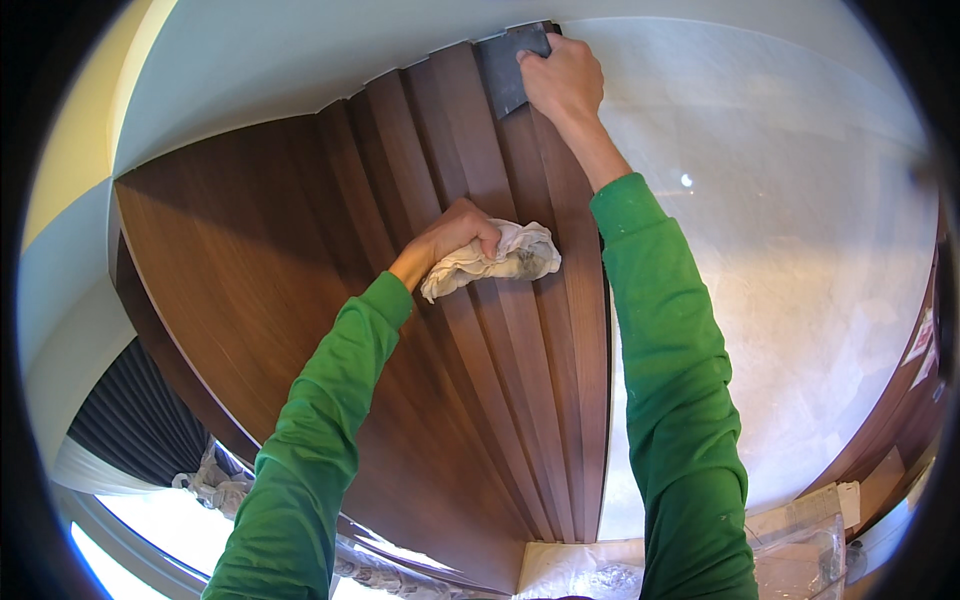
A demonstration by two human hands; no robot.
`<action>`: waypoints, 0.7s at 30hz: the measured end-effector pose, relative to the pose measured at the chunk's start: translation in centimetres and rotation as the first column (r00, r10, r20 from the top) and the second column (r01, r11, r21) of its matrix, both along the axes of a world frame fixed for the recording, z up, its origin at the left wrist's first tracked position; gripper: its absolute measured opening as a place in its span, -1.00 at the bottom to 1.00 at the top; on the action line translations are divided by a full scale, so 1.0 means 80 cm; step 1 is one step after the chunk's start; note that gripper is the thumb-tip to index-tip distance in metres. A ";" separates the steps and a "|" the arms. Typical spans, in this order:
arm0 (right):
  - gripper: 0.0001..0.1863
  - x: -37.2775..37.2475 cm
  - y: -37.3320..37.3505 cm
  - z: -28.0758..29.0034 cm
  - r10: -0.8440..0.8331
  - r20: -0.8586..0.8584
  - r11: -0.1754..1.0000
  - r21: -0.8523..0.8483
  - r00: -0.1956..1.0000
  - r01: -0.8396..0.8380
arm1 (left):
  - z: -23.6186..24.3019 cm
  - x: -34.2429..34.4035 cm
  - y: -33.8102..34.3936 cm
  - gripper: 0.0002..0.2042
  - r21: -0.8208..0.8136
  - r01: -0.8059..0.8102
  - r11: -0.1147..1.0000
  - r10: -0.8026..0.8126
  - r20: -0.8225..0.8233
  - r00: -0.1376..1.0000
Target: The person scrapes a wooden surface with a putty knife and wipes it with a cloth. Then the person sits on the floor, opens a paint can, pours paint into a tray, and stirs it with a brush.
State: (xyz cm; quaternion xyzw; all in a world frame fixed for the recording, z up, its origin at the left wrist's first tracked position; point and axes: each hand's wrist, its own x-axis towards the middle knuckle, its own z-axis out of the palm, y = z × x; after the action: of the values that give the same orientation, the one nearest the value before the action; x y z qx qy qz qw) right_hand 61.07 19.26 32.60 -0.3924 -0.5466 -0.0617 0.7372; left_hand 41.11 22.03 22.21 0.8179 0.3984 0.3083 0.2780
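My right hand (568, 82) reaches up to the top of the brown wood-slat wall panel (455, 120), close to the ceiling line. Its fingers grip a flat dark-grey scraper blade (503, 72), which lies against the upper slats. Lower and to the left, my left hand (462, 235) is closed around a crumpled whitish rag (515, 255) with a grey smudge on it. The rag is in front of the slats, at about mid-height; whether it touches them I cannot tell. Both arms are stretched out in green sleeves.
A pale marbled panel (770, 250) adjoins the slats on the right. Smooth brown wood (230, 250) spreads to the left. The light ceiling (300, 50) runs above. Dark pleated curtain (135, 410) hangs at lower left, by a bright window. A clear plastic box (800, 555) stands at lower right.
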 end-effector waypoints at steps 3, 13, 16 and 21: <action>-0.59 -0.006 -0.005 0.001 -0.053 -0.002 0.999 0.002 0.999 0.053 | -0.001 0.002 -0.001 -0.77 0.040 -0.002 0.999 0.002 -0.005 1.000; -0.51 -0.006 0.022 0.004 -0.038 -0.019 0.999 0.023 0.999 0.038 | -0.001 0.001 0.001 -0.77 0.043 -0.016 0.999 0.016 -0.011 1.000; -0.50 0.002 0.033 0.009 0.062 -0.026 0.997 0.043 0.998 -0.060 | -0.001 0.002 0.002 -0.78 0.071 0.002 0.997 0.001 -0.029 1.000; -0.58 0.038 -0.005 -0.041 0.426 -0.156 0.905 0.066 0.891 -0.421 | -0.003 0.001 0.002 -0.80 0.016 -0.040 0.999 0.039 0.012 0.999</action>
State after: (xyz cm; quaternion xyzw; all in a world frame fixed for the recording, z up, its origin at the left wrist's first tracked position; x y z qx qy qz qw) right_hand 64.14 18.89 29.31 -0.2566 -0.5543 0.1252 0.7818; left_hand 41.18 22.21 21.97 0.8104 0.4103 0.3216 0.2674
